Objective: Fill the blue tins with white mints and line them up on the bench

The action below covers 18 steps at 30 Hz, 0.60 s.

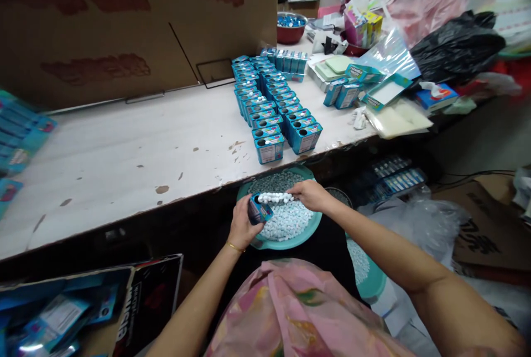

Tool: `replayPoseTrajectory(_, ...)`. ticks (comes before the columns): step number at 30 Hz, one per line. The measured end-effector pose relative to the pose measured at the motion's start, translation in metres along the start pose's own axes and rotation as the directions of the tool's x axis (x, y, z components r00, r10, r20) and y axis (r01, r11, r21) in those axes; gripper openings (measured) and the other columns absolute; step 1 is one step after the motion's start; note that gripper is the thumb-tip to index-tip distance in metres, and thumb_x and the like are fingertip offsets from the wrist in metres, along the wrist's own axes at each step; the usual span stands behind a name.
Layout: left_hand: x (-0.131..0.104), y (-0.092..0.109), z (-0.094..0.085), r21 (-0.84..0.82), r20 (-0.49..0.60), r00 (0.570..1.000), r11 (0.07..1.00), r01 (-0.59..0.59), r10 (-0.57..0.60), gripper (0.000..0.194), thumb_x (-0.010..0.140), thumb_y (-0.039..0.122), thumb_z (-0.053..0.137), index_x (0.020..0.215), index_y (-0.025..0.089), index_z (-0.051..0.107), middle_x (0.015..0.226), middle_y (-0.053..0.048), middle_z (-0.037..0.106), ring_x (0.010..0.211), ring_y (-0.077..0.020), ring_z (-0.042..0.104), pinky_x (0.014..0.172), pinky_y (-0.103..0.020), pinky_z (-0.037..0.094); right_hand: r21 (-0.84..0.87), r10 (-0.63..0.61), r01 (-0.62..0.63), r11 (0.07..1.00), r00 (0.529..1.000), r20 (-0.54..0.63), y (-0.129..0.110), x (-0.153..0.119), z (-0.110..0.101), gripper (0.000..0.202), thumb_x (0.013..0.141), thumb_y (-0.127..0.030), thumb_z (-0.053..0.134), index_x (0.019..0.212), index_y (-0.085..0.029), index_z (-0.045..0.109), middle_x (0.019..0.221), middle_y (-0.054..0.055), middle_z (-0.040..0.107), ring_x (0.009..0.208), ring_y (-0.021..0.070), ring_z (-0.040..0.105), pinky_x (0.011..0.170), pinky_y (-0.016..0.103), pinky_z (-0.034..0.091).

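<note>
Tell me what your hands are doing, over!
Left hand holding small blue box. Right hand feeding white candies in, over teal basin. Nothing blocking.

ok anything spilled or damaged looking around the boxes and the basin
No candy spill shows. The white tabletop is chipped, with brown patches near its front edge. The left hand holds a small blue box tilted over the green basin, and the right hand pinches white candies.

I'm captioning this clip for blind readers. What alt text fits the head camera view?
A person's left hand holds a small blue box over a green basin of white candies, while the right hand sweeps a row of candies toward it. On the worn white table above stand rows of blue boxes, before a cardboard carton.
</note>
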State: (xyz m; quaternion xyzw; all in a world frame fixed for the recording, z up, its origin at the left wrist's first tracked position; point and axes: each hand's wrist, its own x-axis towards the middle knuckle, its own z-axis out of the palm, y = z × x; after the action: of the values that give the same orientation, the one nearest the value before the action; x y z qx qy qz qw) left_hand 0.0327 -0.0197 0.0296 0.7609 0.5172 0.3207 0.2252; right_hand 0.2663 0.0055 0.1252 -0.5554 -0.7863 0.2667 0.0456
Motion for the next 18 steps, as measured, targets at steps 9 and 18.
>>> replayPoseTrajectory(9, -0.006, 0.010, 0.024, 0.119, 0.033, 0.996, 0.989, -0.087, 0.084, 0.076, 0.056, 0.017, 0.061, 0.124, 0.016, 0.028, 0.119, -0.013, 0.039, 0.113, -0.0291, 0.038, 0.095, -0.047, 0.033, -0.482, 0.020, 0.050, 0.875, 0.990, 0.138, -0.072, 0.003, -0.019, 0.027, 0.078, -0.013, 0.040, 0.090, -0.012, 0.064, 0.088, 0.017, 0.064, 0.086, 0.0204, 0.060, 0.072, 0.029, 0.044)
replayPoseTrajectory(18, -0.013, -0.017, 0.005, -0.124, -0.068, 0.989, 0.985, 0.122, -0.131, 0.075, 0.057, 0.031, 0.066, 0.122, 0.019, 0.029, 0.116, -0.010, 0.043, 0.109, -0.0249, 0.044, 0.092, -0.044, 0.038, -0.362, 0.184, -0.131, 0.923, 0.976, 0.116, 0.007, -0.001, 0.008, 0.036, 0.077, -0.007, 0.035, 0.100, -0.021, 0.059, 0.100, 0.010, 0.061, 0.094, 0.0197, 0.056, 0.075, 0.029, 0.042)
